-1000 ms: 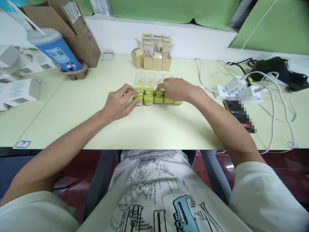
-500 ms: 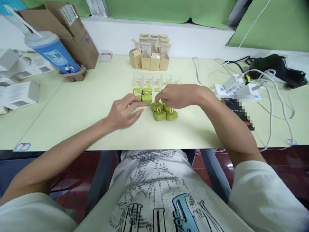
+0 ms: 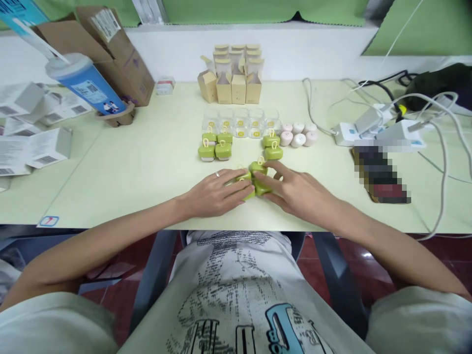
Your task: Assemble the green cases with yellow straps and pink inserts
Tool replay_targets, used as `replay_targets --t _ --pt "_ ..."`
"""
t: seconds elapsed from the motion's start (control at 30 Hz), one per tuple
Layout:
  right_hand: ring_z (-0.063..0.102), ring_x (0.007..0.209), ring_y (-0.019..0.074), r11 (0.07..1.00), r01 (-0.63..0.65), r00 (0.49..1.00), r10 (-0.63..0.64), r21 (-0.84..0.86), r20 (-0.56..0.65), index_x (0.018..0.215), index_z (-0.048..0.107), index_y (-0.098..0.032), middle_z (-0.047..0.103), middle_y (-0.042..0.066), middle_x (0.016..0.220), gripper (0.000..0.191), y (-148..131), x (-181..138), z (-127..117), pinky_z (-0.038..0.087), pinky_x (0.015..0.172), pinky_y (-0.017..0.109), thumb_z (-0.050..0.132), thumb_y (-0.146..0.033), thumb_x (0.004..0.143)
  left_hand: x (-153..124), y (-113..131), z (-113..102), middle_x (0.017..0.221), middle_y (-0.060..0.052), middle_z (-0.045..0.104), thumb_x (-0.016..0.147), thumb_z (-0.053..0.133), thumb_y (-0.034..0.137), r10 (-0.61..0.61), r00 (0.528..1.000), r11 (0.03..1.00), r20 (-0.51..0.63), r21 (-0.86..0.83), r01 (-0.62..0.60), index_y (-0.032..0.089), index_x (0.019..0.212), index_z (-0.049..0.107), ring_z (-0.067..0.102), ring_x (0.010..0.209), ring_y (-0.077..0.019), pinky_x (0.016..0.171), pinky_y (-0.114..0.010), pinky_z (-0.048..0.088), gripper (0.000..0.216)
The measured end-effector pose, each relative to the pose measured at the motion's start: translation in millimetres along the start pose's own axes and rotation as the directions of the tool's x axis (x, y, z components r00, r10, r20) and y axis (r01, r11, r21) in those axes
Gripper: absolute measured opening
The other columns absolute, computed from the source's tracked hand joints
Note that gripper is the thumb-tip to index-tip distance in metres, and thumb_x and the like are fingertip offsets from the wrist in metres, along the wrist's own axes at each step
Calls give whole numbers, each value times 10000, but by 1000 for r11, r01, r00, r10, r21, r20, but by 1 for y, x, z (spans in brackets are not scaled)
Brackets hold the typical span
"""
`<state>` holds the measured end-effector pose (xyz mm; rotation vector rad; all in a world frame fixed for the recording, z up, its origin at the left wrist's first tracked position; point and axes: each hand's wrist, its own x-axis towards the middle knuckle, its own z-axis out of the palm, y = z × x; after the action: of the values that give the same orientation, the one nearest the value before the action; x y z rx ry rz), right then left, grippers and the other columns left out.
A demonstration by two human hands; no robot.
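Several small green lids with cream loops stand in front of me. My left hand (image 3: 221, 191), a ring on one finger, lies with fingers stretched flat over the left lids (image 3: 248, 193) of the nearest group, partly hiding them. My right hand (image 3: 289, 188) curls its fingers and thumb around a green lid (image 3: 258, 168) on that group's right side. Behind, to the left, another group of green lids (image 3: 223, 150) rests on pale bases. A pair of green lids (image 3: 273, 152) stands behind my right hand, touched by neither hand.
Clear cups (image 3: 241, 118) with yellow marks line up behind the lids, beside pale pink and white cylinders (image 3: 298, 140). Open cardboard boxes (image 3: 239, 88) stand against the wall. A phone (image 3: 383, 172), power strip (image 3: 346, 135) and cables lie right; a blue tumbler (image 3: 92, 88) and white boxes (image 3: 47, 147) left.
My left hand has moved right and nearer, onto the front lids. My right hand has dropped to their right side, uncovering the pair of lids and the pink cylinders. The view has shifted slightly.
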<state>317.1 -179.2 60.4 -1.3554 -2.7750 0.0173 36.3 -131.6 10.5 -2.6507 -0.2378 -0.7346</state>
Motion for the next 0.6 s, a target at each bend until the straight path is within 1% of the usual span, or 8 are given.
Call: replay_targets --t 0.07,0.13,0.2,0.23,0.33,0.43,0.5,0.6 --pt "822 981 304 995 52 996 -46 82 -75 1617 622 -174 546 276 1651 488 -4 -11 12 718 749 487 561 -282 1145 0 8 -12 1377 -94 829 1062 733 183 36 999 999 6 19 -36 207 1385 721 719 1459 -317 1074 -481 712 324" --pt "818 1006 272 978 100 988 -74 186 -138 1605 637 -179 505 276 1685 471 -5 -21 20 746 829 488 502 -248 1159 -3 14 -25 1418 -102 818 1055 728 147 114 993 990 38 75 -116 197 1361 746 736 1437 -293 1111 -455 706 311" --pt "813 1013 259 963 118 983 -78 243 -167 1573 664 -183 530 263 1664 452 -4 -30 23 753 881 490 482 -246 1164 -13 20 -37 1413 -119 821 1056 728 146 183 981 973 71 129 -191 177 1350 762 787 1347 -260 1065 -398 725 297" --pt "813 1017 264 962 114 983 -74 247 -168 1553 678 -190 566 251 1633 438 -3 -35 23 754 881 496 489 -257 1164 -20 23 -42 1405 -115 825 1053 738 153 184 980 971 80 143 -194 182 1356 764 802 1315 -249 1032 -378 737 305" --pt "819 1042 295 978 72 987 -43 196 -152 1438 738 -219 694 204 1497 358 0 -49 20 746 834 505 538 -315 1157 -48 28 -54 1446 -65 812 1021 789 153 53 993 991 102 115 -65 234 1434 732 788 1351 -267 1019 -395 758 424" --pt "826 986 299 993 -41 985 59 112 -162 1312 777 -238 770 167 1382 299 8 -54 18 701 722 469 559 -366 1152 -68 26 -55 1461 -72 801 1033 758 118 -159 978 987 132 20 158 233 1559 639 746 1425 -304 1044 -444 759 552" --pt "824 945 305 989 -134 973 142 56 -184 1302 777 -241 789 161 1342 307 15 -49 18 652 659 452 558 -392 1151 -70 19 -51 1426 -81 814 1055 722 114 -277 952 960 132 -10 281 264 1614 583 725 1449 -322 989 -467 768 596" --pt "805 914 312 979 -204 961 199 -7 -192 1312 771 -236 787 173 1312 331 21 -35 20 598 616 439 545 -417 1151 -54 7 -41 1378 -78 832 1059 710 123 -324 939 946 116 22 324 275 1573 605 731 1395 -352 860 -466 758 546"
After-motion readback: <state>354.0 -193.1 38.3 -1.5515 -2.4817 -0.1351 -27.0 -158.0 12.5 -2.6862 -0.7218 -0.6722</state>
